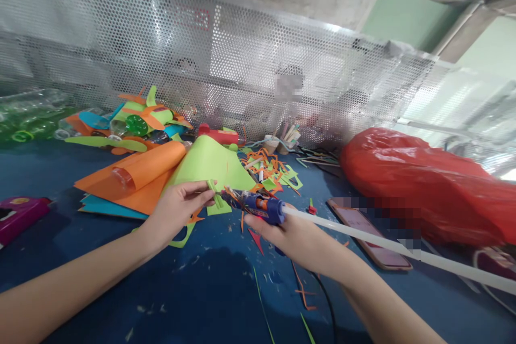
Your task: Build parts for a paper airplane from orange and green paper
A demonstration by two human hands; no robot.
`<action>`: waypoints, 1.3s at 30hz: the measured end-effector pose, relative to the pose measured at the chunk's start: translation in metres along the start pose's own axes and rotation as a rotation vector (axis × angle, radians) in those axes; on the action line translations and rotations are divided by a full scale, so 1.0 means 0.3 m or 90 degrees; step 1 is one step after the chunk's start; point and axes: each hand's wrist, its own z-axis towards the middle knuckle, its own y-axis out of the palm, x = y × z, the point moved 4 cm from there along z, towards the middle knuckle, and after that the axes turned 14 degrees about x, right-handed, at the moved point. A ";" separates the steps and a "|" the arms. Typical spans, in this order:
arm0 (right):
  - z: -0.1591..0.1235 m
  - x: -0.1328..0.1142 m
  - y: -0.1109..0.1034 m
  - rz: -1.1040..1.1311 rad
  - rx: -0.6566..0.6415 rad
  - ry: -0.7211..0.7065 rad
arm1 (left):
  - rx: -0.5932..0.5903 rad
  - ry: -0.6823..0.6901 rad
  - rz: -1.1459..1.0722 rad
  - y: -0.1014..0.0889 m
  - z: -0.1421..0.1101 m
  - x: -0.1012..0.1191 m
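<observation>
In the middle of the head view my right hand is wrapped round a blue hot glue gun. A long white glue stick runs out of its back end toward the lower right. The gun's nozzle end points left, close to a small light-green cut piece. My left hand pinches that piece between thumb and fingers. Whether the nozzle touches it I cannot tell. Behind my hands lies a light-green sheet, beside a rolled orange sheet around a clear bottle.
Bottles with paper fins stand at the back left, near green bottles. Orange and green scraps litter the blue table. A phone and red plastic bag lie right. A purple object sits left. A black cord trails below.
</observation>
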 end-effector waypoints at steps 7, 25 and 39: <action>0.000 -0.001 0.000 0.005 -0.004 0.004 | 0.053 -0.010 -0.032 -0.012 0.015 0.014; 0.079 0.185 -0.081 -0.236 0.051 0.012 | 0.069 -0.034 -0.089 -0.022 0.029 -0.016; 0.099 0.494 -0.169 -0.386 -0.127 0.156 | 0.027 -0.077 -0.010 -0.006 -0.007 -0.031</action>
